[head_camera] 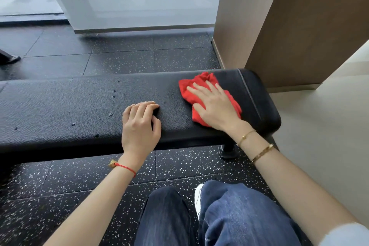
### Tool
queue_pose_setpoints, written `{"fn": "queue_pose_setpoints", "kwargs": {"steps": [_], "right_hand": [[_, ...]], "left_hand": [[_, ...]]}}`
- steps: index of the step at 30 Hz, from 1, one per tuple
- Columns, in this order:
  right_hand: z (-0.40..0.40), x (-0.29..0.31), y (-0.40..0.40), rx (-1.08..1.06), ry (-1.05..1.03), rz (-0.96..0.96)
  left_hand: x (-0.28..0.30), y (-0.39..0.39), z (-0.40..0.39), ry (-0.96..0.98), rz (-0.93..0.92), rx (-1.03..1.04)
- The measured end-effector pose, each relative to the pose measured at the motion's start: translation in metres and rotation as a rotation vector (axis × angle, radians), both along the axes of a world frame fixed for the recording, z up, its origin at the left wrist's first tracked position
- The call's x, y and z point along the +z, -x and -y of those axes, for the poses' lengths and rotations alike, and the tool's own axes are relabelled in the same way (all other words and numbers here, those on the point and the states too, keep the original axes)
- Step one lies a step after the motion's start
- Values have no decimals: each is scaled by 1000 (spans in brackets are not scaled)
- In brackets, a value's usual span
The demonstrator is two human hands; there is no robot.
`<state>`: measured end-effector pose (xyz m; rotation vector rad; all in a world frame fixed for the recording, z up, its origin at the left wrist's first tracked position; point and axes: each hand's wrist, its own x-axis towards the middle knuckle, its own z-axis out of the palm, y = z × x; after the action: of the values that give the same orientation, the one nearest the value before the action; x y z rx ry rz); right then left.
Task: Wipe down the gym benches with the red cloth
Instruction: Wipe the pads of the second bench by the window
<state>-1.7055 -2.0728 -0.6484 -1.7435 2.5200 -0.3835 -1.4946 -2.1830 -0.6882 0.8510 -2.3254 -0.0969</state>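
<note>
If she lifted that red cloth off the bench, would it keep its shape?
Probably not. The red cloth lies rumpled under the right hand, so it likely droops. It looks thin and light, and should slide easily on the bench padding.

Setting: a gym. Black rubber floor tiles (179, 166) flecked with white are covering the ground. A long padded bench (69, 106) in pebbled black vinyl, standing on a metal foot (228, 151), is running beside a frosted glass partition (139, 2).
</note>
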Motion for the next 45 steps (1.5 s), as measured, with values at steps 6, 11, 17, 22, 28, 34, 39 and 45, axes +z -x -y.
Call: {"fn": "queue_pose_setpoints", "kwargs": {"steps": [6, 11, 17, 22, 28, 34, 39, 45], "right_hand": [[-23, -1, -10, 116, 43, -114], [-38, -3, -11, 197, 64, -68], [-50, -2, -13, 237, 95, -116], [-27, -1, -5, 170, 66, -2], [35, 2, -11, 31, -26, -3], [-8, 0, -25, 254, -22, -16], [-31, 5, 33, 3, -60, -63], [4, 1, 29, -100, -71, -16]], "left_hand": [[0, -2, 1, 6, -11, -6], [1, 0, 1, 4, -10, -4], [0, 0, 1, 6, -21, -1], [-1, 1, 2, 12, -23, 1], [1, 1, -1, -4, -8, -2], [0, -2, 4, 12, -29, -4], [-2, -2, 3, 9, -23, -10], [-1, 0, -1, 3, 0, 8]]}}
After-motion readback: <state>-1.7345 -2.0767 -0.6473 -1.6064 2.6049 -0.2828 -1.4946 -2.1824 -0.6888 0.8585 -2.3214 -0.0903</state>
